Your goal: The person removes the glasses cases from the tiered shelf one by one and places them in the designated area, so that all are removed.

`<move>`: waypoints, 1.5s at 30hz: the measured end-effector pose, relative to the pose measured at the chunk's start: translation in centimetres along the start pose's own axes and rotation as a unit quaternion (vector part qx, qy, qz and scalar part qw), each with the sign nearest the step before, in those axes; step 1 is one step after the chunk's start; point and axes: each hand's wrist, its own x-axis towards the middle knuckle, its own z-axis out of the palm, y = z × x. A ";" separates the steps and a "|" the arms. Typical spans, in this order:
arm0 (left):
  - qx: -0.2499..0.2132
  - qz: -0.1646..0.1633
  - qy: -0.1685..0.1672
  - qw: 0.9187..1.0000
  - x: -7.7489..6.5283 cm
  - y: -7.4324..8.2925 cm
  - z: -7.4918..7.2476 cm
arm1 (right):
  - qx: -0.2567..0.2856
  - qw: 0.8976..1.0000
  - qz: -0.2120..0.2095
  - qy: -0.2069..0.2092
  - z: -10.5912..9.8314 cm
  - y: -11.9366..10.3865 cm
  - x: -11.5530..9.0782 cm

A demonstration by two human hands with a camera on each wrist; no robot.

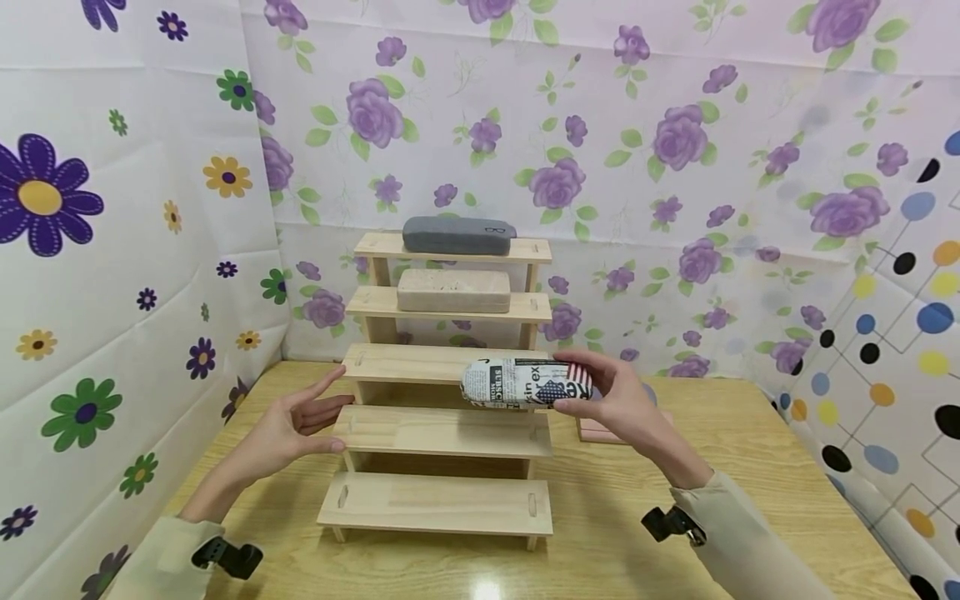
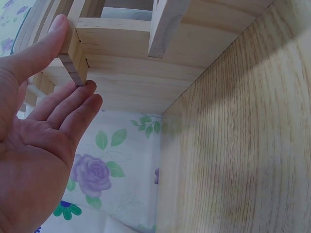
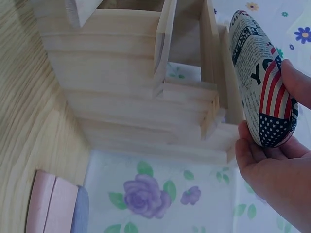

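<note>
My right hand (image 1: 618,404) grips one end of a glasses case (image 1: 517,383) printed with newspaper lettering and a flag pattern. The case lies level in front of the third step of a wooden stepped shelf (image 1: 442,500). In the right wrist view, the thumb is on one side of the case (image 3: 262,82) and the fingers are on the other. My left hand (image 1: 292,425) is at the shelf's left side, its fingers spread. Seen from the left wrist, the thumb (image 2: 46,43) and fingertips (image 2: 87,92) are right at the end of a board.
A grey glasses case (image 1: 457,237) sits on the top step, a beige case (image 1: 453,292) on the step below. Behind my right hand, a pink case (image 1: 596,432) and a blue one (image 3: 80,208) stand on the wooden table (image 1: 720,500). Flowered cloth (image 1: 465,92) backs the table.
</note>
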 end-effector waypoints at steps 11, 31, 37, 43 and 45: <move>0.002 0.002 0.002 1.000 0.0 -0.1 -0.1 | -0.013 1.000 0.008 0.015 -2.1 0.6 -2.5; 0.010 0.003 0.001 1.000 0.0 -0.2 -0.1 | -0.044 0.999 -0.010 0.021 -5.3 2.2 -7.0; 0.006 0.007 -0.002 1.000 0.1 -0.2 -0.1 | -0.059 0.998 -0.018 0.030 -6.6 2.8 -8.4; 0.006 0.010 -0.001 1.000 0.1 -0.2 -0.1 | -0.055 0.998 -0.018 0.029 -7.8 3.4 -9.5; 0.005 0.010 -0.001 1.000 0.1 -0.2 -0.1 | -0.043 0.999 -0.014 0.025 -8.2 3.7 -9.9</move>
